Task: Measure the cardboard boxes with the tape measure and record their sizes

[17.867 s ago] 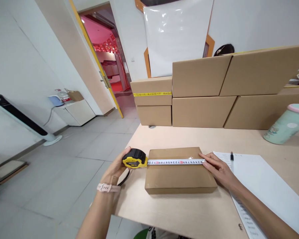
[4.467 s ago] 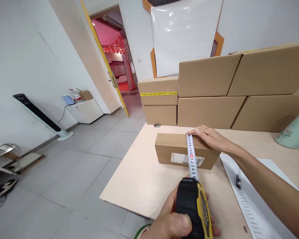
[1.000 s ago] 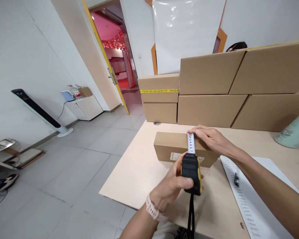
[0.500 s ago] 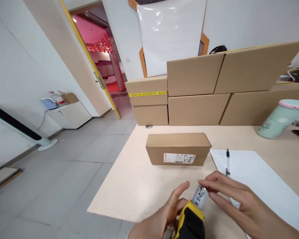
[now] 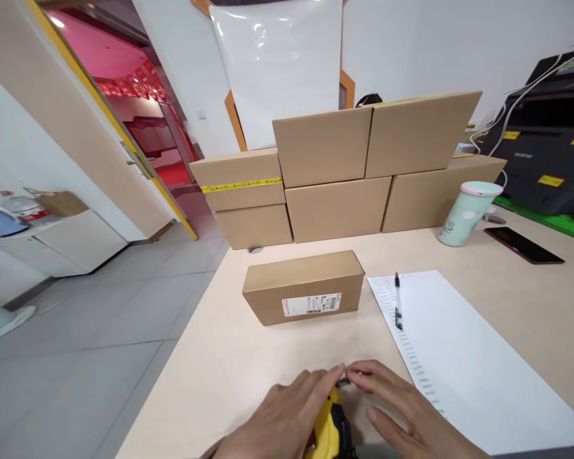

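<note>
My left hand [image 5: 282, 414] is wrapped round a yellow and black tape measure [image 5: 326, 430] at the bottom of the view, partly hiding it. A small metal end hook [image 5: 343, 382] shows at its front, beside my left fingertips. My right hand [image 5: 397, 401] is next to it, fingers stretched out and thumb apart. Its fingertips are at the hook; whether they touch it I cannot tell. Beyond both hands, a long brown cardboard box [image 5: 306, 287] with a white shipping label [image 5: 312, 305] lies on the table.
Stacked cardboard boxes [image 5: 337, 210] line the table's back, one with yellow tape. To the right are a sheet of paper [image 5: 469, 363] with a pen [image 5: 398, 299] on it, a green cup [image 5: 469, 213], a phone [image 5: 525, 245] and a black printer [image 5: 550, 146].
The white tape blade that stuck out has gone back into the tape measure. My right thumb has parted from its fingers, and my left thumb has come down. The view has swung right.
</note>
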### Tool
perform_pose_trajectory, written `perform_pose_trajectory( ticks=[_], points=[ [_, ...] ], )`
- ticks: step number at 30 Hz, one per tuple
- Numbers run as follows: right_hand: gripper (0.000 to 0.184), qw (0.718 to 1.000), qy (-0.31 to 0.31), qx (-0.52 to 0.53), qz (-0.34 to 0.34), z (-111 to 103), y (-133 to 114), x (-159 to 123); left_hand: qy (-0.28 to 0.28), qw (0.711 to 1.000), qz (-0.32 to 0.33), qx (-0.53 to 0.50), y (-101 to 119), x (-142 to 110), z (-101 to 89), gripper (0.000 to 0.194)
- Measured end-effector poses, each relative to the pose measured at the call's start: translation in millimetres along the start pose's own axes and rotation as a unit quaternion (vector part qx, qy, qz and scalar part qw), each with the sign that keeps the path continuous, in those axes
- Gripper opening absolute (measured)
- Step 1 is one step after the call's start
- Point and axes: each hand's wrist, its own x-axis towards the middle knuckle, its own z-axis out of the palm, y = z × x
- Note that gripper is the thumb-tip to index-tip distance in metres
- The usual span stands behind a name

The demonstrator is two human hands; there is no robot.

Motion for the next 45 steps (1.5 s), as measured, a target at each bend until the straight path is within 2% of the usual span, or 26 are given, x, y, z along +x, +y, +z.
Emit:
perform_pose_trajectory(
  ticks=[3,5,8,10,12,14,18,21,24,27,28,31,33,35,37,41,43,45],
  points=[
    [0.037,0.995,0.058,-0.059,0.059,-10,14,-3,-0.045,0.989,-0.053,0.133,3,0,-18.7,0.117],
    [0.028,0.982,0.112,-0.102,0.115,-29,28,-1,-0.056,0.978,-0.076,0.187,0,2,-29.6,0.121],
    [0.025,0.932,0.185,-0.215,0.226,-69,55,11,-0.049,0.972,-0.071,0.219,-12,9,-40.5,0.119],
    [0.022,0.893,0.186,-0.282,0.298,-93,74,23,-0.047,0.971,-0.059,0.225,-18,14,-44.3,0.118],
    [0.022,0.88,0.187,-0.297,0.321,-107,91,37,-0.045,0.971,-0.053,0.227,-20,18,-46.3,0.117],
    [0.021,0.887,0.191,-0.282,0.313,-111,104,50,-0.042,0.971,-0.055,0.227,-19,19,-46.9,0.114],
    [0.008,0.917,0.185,-0.217,0.277,-112,120,61,-0.038,0.968,-0.081,0.236,-21,15,-44.1,0.108],
    [0.018,0.938,0.18,-0.138,0.26,-120,120,56,0.009,0.963,-0.074,0.259,-20,10,-37.2,0.104],
    [0.037,0.954,0.196,0.009,0.228,-136,109,46,0.073,0.958,0.002,0.279,-2,17,-22.2,0.092],
    [0.04,0.94,0.237,0.187,0.161,-147,96,42,0.081,0.958,0.097,0.257,36,48,4.9,0.073],
    [0.04,0.932,0.257,0.213,0.145,-149,93,43,0.074,0.96,0.114,0.243,48,65,16.0,0.07],
    [0.038,0.909,0.348,0.197,0.117,-143,91,51,0.114,0.957,0.159,0.216,72,121,47.7,0.066],
    [0.035,0.891,0.404,0.182,0.104,-135,95,57,0.132,0.956,0.15,0.214,75,153,62.2,0.071],
    [0.04,0.882,0.422,0.181,0.103,-126,100,61,0.13,0.961,0.122,0.213,70,175,70.0,0.077],
    [0.042,0.883,0.413,0.196,0.107,-118,107,64,0.127,0.965,0.105,0.206,63,184,73.2,0.08],
    [0.054,0.881,0.354,0.282,0.137,-108,120,66,0.146,0.964,0.112,0.193,52,188,76.0,0.081],
    [0.052,0.878,0.344,0.292,0.162,-105,125,66,0.157,0.963,0.11,0.19,50,190,77.2,0.081],
    [0.043,0.878,0.362,0.258,0.178,-101,128,65,0.163,0.962,0.107,0.189,47,193,78.2,0.079]
  ],
)
